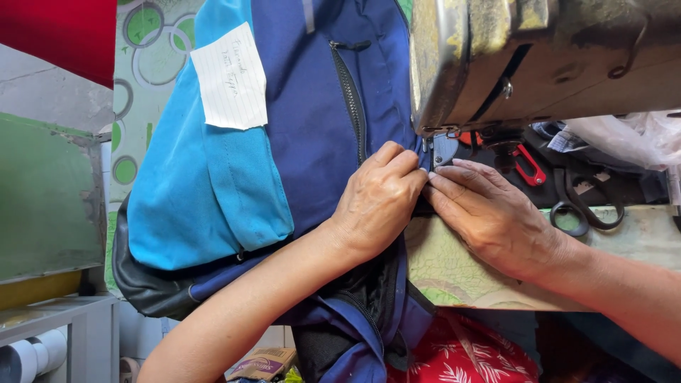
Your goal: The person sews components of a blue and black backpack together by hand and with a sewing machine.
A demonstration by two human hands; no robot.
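A blue backpack (284,142) fills the frame's centre-left. The left hand (376,202), fingers curled, pinches its fabric beside the zipper (351,99). The right hand (489,213) lies flat, fingertips pressing the fabric under the sewing machine (539,57) at upper right.

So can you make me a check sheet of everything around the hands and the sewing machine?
Surface: worn table top with cracked pale covering.
Job's things: blue backpack with black zipper, held under the sewing machine.
Clutter: black scissors, red clip, white paper note on the bag.
Grippers: left hand pinches the fabric; right hand presses flat beside it.
Cables: nothing seen.
Surroundings: patterned wall, red floral cloth below.
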